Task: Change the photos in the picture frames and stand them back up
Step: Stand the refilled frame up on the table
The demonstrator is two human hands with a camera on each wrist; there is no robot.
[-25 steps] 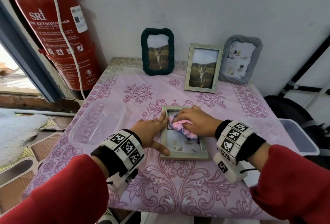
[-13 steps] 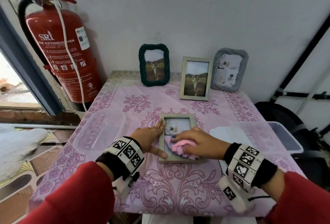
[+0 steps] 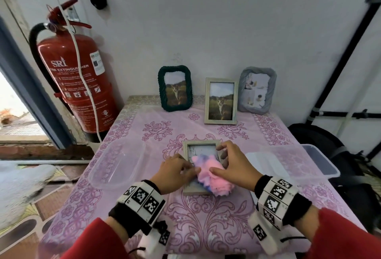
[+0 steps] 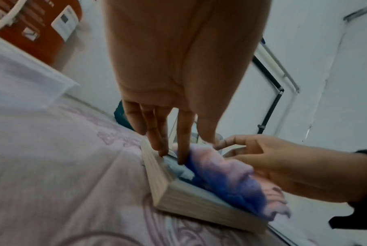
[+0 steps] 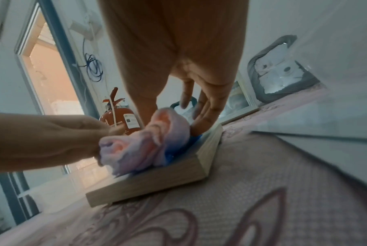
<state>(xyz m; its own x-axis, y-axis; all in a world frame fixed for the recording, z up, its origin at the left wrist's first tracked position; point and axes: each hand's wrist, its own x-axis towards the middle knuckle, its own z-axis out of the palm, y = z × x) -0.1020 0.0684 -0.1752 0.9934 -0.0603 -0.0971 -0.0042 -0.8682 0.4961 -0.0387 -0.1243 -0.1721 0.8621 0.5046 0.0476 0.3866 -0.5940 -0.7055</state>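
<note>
A pale wooden picture frame (image 3: 201, 143) lies flat, glass up, in the middle of the pink tablecloth (image 3: 206, 223). A fluffy pink and blue cloth (image 3: 213, 176) sits bunched on its near half. My left hand (image 3: 192, 169) pinches the cloth's left edge, and its fingertips (image 4: 181, 159) touch the frame's left rim and glass. My right hand (image 3: 223, 155) lies over the cloth with straight, spread fingers (image 5: 205, 111) at the frame's right rim. Three frames stand against the wall: a green one (image 3: 175, 88), a pale wooden one (image 3: 221, 101), both with cat photos, and a grey one (image 3: 256, 90).
A clear plastic tub (image 3: 117, 164) sits on the table to the left of the flat frame, and another tub (image 3: 305, 161) at the right edge. A red fire extinguisher (image 3: 78, 85) hangs on the wall at the left. Dark bags lie on the floor at the right.
The cloth has slid from the frame's far end to its near half. My left hand left the frame's left edge and took the cloth. My right fingers moved to the frame's right rim.
</note>
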